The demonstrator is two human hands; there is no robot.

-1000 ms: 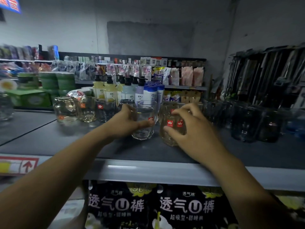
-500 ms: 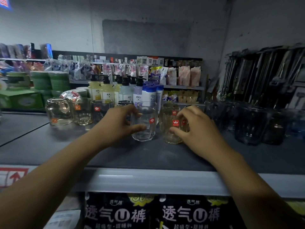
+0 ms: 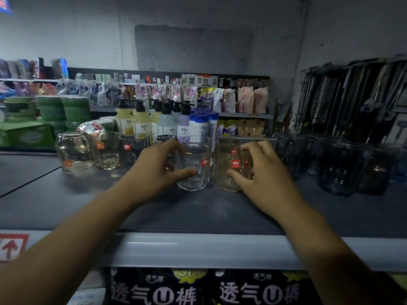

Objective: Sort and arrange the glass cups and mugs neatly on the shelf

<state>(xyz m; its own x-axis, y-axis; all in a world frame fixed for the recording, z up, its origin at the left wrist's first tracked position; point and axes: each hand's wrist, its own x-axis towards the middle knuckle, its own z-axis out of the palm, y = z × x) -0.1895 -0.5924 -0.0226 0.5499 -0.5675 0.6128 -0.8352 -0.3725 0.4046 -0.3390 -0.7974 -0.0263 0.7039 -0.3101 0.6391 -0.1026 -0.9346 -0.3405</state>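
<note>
My left hand [image 3: 154,170] grips a clear glass cup [image 3: 195,170] with a red label, thumb in front and fingers behind, standing on the dark grey shelf [image 3: 198,212]. Beside it my right hand [image 3: 262,172] holds a yellowish glass cup [image 3: 229,172] with a red crown label, thumb low on its front. More cups of both kinds stand right behind these two. To the left stands a row: an upside-down glass mug [image 3: 73,150], a yellowish cup [image 3: 106,150] and a dark clear cup [image 3: 134,150].
Dark tinted glasses [image 3: 343,166] crowd the shelf's right side. Pump bottles [image 3: 141,122] and blue-capped bottles [image 3: 201,126] stand behind the cups. Green boxes and stacked lids [image 3: 50,111] sit at the left. Dark packs hang below the shelf's pale front edge [image 3: 198,249].
Both hands have stayed on their cups. The clear cup and the yellowish cup have shifted slightly back on the shelf, closer to the cups behind, as the view moved.
</note>
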